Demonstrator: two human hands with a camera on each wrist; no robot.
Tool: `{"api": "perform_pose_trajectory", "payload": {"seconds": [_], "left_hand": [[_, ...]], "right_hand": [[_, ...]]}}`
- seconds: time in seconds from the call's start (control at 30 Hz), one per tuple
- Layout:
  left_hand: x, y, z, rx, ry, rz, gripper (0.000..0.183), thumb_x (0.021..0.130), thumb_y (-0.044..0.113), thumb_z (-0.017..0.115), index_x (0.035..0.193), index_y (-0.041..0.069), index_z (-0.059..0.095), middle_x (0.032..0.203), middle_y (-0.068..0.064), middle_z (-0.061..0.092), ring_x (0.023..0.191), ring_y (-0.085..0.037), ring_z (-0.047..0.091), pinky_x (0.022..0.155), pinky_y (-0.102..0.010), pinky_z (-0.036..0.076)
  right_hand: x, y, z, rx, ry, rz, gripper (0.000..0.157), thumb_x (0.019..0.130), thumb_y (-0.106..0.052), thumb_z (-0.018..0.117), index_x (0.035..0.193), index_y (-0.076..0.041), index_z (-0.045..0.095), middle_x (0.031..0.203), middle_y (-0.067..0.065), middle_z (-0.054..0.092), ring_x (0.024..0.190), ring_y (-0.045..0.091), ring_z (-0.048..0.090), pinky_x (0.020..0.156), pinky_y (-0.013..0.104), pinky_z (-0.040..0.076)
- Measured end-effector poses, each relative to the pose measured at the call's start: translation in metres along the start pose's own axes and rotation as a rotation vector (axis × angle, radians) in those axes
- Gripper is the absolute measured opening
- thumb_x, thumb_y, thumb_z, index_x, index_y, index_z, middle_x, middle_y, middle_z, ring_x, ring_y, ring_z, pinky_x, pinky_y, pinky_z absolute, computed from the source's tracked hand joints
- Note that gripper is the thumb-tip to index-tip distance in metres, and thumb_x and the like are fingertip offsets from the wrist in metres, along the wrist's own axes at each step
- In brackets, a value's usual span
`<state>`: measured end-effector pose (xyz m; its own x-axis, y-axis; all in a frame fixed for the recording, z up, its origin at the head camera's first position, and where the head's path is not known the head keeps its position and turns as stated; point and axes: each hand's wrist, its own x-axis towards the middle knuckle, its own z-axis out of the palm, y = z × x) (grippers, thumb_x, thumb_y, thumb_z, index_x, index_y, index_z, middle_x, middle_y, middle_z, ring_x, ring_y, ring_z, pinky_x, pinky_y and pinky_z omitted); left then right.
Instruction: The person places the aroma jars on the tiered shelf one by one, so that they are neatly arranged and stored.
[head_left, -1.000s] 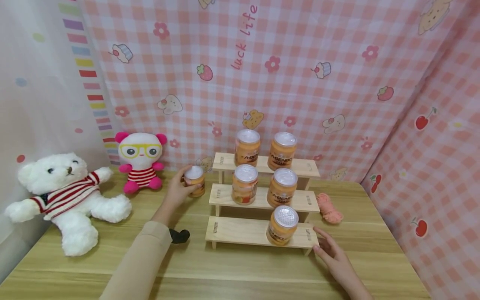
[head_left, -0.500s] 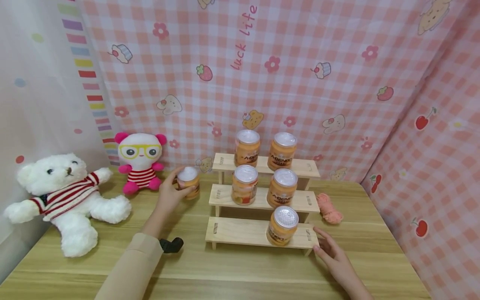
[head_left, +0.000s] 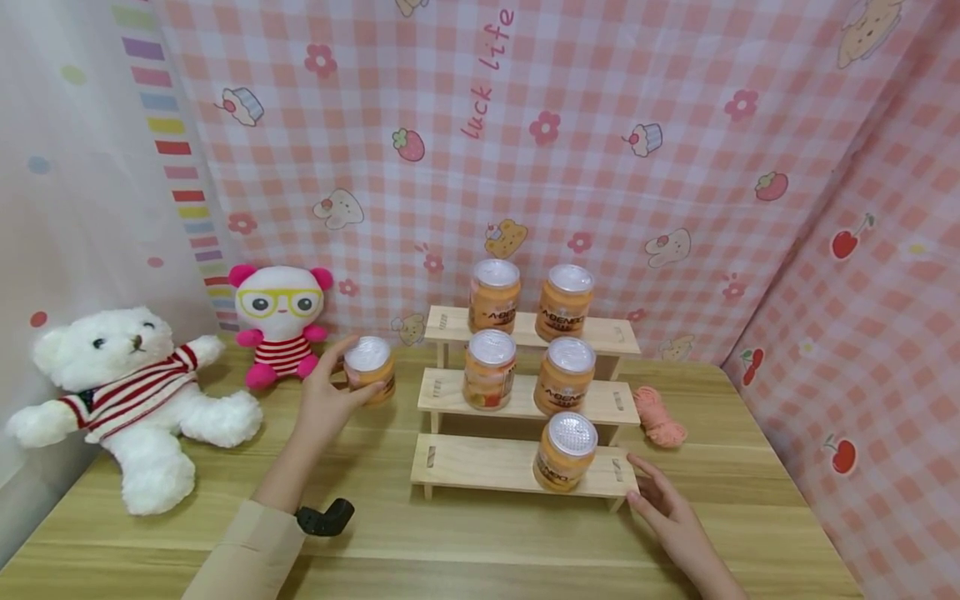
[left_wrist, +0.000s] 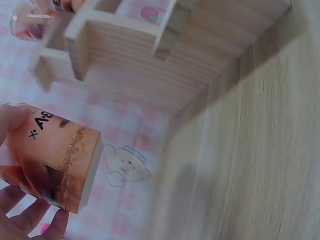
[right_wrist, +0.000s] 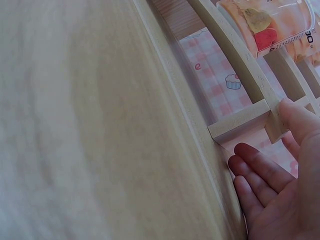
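In the head view my left hand [head_left: 330,396] grips an orange can [head_left: 372,379] with a clear lid, left of the stepped wooden shelf [head_left: 480,462]. The left wrist view has this can [left_wrist: 55,155] tilted in the frame, its base apart from the tabletop, with fingertips [left_wrist: 55,225] along its side. At the right end of the lowest step is my right hand [head_left: 671,517], its thumb and index finger touching the wood. The right wrist view shows its remaining fingers [right_wrist: 262,172] loosely extended beside the shelf leg [right_wrist: 240,120]. Two cans stand on each upper step; one can [head_left: 566,450] stands on the lowest.
A white teddy bear [head_left: 142,408] and a pink-and-white plush toy [head_left: 281,325] sit at the left. Coral yarn [head_left: 658,417] lies right of the shelf. Checked curtains [head_left: 675,200] hang behind and at the right. A black device [head_left: 326,518] is by the left sleeve.
The left hand has drawn the can leftward and slightly toward me, away from the shelf. The right hand, the shelf and the cans on it have stayed in place.
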<state>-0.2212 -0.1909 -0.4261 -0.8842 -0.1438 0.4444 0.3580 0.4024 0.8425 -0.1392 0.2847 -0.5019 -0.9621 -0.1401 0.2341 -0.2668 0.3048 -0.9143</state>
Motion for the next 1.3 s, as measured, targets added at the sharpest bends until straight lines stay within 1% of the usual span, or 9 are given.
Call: {"api": "perform_pose_trajectory", "payload": {"seconds": [0.07, 0.17, 0.27, 0.4, 0.6, 0.8, 1.0, 1.1, 1.3], "left_hand": [[-0.004, 0.005, -0.003, -0.014, -0.009, -0.001, 0.071, 0.075, 0.006, 0.082, 0.137, 0.006, 0.049, 0.127, -0.017, 0.054, 0.109, -0.026, 0.051, 0.080, -0.039, 0.048], [-0.010, 0.014, -0.006, -0.031, -0.018, 0.001, 0.071, 0.075, 0.008, 0.083, 0.137, 0.006, 0.048, 0.127, -0.016, 0.053, 0.109, -0.025, 0.050, 0.080, -0.036, 0.047], [-0.015, 0.022, -0.008, -0.025, -0.017, 0.010, 0.071, 0.074, 0.009, 0.084, 0.136, 0.006, 0.049, 0.125, -0.015, 0.054, 0.108, -0.025, 0.051, 0.079, -0.034, 0.046], [-0.023, 0.030, -0.012, -0.007, -0.016, 0.017, 0.072, 0.073, 0.008, 0.085, 0.135, 0.007, 0.050, 0.125, -0.014, 0.055, 0.108, -0.025, 0.052, 0.079, -0.035, 0.048], [-0.033, 0.043, -0.015, 0.003, -0.041, -0.001, 0.074, 0.071, 0.010, 0.086, 0.135, 0.008, 0.050, 0.123, -0.013, 0.058, 0.108, -0.024, 0.053, 0.080, -0.036, 0.049], [-0.043, 0.058, -0.015, -0.016, -0.072, -0.008, 0.073, 0.070, 0.011, 0.087, 0.134, 0.009, 0.051, 0.123, -0.011, 0.059, 0.108, -0.023, 0.054, 0.081, -0.033, 0.048], [-0.052, 0.072, -0.008, -0.063, -0.099, -0.006, 0.074, 0.068, 0.009, 0.088, 0.133, 0.010, 0.053, 0.125, -0.008, 0.059, 0.108, -0.021, 0.055, 0.083, -0.030, 0.049], [-0.055, 0.077, -0.002, -0.073, -0.116, -0.006, 0.074, 0.066, 0.008, 0.088, 0.132, 0.010, 0.054, 0.126, -0.007, 0.058, 0.109, -0.021, 0.055, 0.084, -0.033, 0.050], [-0.062, 0.083, 0.012, -0.102, -0.175, -0.004, 0.076, 0.064, 0.009, 0.090, 0.131, 0.013, 0.055, 0.126, -0.006, 0.059, 0.110, -0.023, 0.055, 0.085, -0.044, 0.049]], "right_hand": [[0.000, 0.000, 0.000, 0.002, 0.001, 0.004, 0.046, 0.096, -0.003, 0.056, 0.139, 0.001, 0.042, 0.110, 0.001, 0.063, 0.099, 0.005, 0.059, 0.080, 0.019, 0.049], [0.000, -0.001, 0.000, 0.001, 0.003, 0.008, 0.046, 0.096, -0.003, 0.056, 0.139, 0.001, 0.042, 0.111, 0.004, 0.062, 0.099, 0.005, 0.059, 0.080, 0.019, 0.049], [0.000, -0.001, 0.000, -0.002, 0.004, 0.011, 0.046, 0.096, -0.003, 0.056, 0.139, 0.001, 0.043, 0.112, 0.008, 0.062, 0.100, 0.005, 0.059, 0.080, 0.019, 0.049], [0.000, -0.001, 0.000, -0.008, 0.004, 0.014, 0.045, 0.096, -0.004, 0.056, 0.139, 0.000, 0.043, 0.113, 0.013, 0.062, 0.100, 0.004, 0.058, 0.080, 0.019, 0.049], [-0.001, -0.001, 0.000, -0.009, 0.004, 0.014, 0.045, 0.096, -0.003, 0.055, 0.140, 0.000, 0.043, 0.113, 0.017, 0.061, 0.100, 0.005, 0.058, 0.081, 0.020, 0.049], [0.000, -0.001, 0.000, -0.008, 0.006, 0.015, 0.046, 0.096, -0.003, 0.056, 0.139, 0.001, 0.043, 0.113, 0.012, 0.062, 0.100, 0.004, 0.058, 0.081, 0.019, 0.049], [0.000, 0.000, 0.000, -0.011, 0.005, 0.006, 0.045, 0.096, -0.003, 0.056, 0.140, 0.000, 0.043, 0.114, 0.013, 0.062, 0.100, 0.004, 0.058, 0.081, 0.019, 0.049], [0.000, 0.001, 0.000, -0.012, 0.004, -0.002, 0.045, 0.096, -0.003, 0.056, 0.139, 0.001, 0.043, 0.113, 0.009, 0.062, 0.100, 0.004, 0.059, 0.081, 0.019, 0.049], [-0.001, 0.002, -0.001, -0.004, 0.007, 0.006, 0.045, 0.096, -0.004, 0.056, 0.139, 0.000, 0.043, 0.111, -0.005, 0.062, 0.100, 0.004, 0.058, 0.081, 0.020, 0.049]]}}
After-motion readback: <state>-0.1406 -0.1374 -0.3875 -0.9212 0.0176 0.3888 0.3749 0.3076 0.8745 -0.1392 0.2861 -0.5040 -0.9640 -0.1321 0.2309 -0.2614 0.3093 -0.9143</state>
